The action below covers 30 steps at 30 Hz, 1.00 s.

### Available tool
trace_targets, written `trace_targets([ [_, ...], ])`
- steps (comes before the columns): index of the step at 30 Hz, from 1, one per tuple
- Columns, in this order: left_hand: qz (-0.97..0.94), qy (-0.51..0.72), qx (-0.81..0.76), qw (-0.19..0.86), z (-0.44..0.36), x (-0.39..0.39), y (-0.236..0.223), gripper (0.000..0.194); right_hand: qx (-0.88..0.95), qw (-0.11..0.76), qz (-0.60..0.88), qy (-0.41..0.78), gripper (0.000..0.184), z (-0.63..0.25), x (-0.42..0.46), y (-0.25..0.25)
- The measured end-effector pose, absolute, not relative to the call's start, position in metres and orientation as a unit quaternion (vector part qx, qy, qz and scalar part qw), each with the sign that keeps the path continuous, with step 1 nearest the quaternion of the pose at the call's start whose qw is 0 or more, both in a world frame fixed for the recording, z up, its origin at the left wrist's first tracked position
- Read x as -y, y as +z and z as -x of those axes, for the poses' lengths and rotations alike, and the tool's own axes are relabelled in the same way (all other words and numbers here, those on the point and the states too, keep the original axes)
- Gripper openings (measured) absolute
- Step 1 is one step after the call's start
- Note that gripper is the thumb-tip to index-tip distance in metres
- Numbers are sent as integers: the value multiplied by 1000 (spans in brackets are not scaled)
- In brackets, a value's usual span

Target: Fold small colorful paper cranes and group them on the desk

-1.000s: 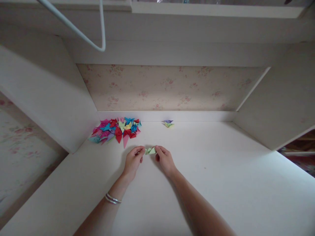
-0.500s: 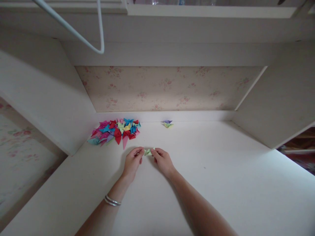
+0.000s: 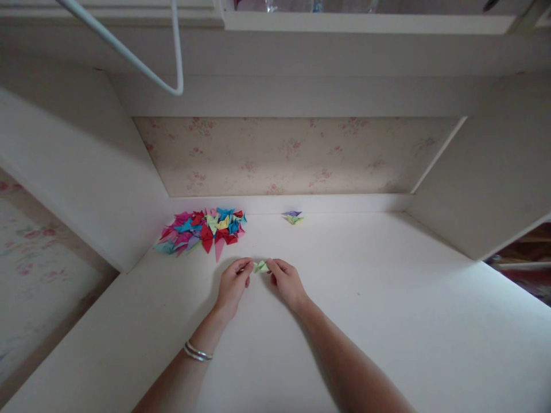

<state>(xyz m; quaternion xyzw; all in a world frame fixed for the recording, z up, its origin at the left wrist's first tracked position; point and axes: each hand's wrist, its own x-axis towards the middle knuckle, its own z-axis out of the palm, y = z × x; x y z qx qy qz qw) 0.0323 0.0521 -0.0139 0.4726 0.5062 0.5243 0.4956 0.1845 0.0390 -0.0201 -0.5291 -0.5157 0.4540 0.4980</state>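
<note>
A small light green paper crane (image 3: 260,267) is held between my two hands, just above the white desk. My left hand (image 3: 233,282), with silver bangles on its wrist, pinches the crane's left end between thumb and fingers. On the other side, my right hand (image 3: 286,281) pinches the right end with thumb and forefinger. The fingertips hide both ends of the folded paper. Beyond my left hand lies a heap of folded paper cranes (image 3: 206,232) in red, pink, blue, purple, yellow and green.
Near the back edge of the desk (image 3: 387,321) lie a purple paper crane (image 3: 293,213) and a yellow-green paper crane (image 3: 295,220). White side panels (image 3: 486,166) flank the desk. A pale bent tube (image 3: 124,51) hangs at upper left, below a shelf (image 3: 370,23).
My right thumb has shifted slightly right along the light green crane, so more of its middle shows. My left hand has barely moved.
</note>
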Motion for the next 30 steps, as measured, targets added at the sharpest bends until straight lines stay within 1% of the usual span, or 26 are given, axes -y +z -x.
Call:
trace_targets([
  [4,-470,524,-508,496,-33,-52,-14,44,500,506,527,465,49,-185,-39,-19],
  [9,-467,524,-513,495,-33,-52,-12,44,498,509,516,476,48,-185,-38,-18],
  [20,-477,519,-521,482,-32,-51,-13,46,520,505,532,438,46,-187,-38,-15],
  [30,-474,533,-501,491,-32,-52,-17,44,478,523,528,469,49,-188,-43,-24],
])
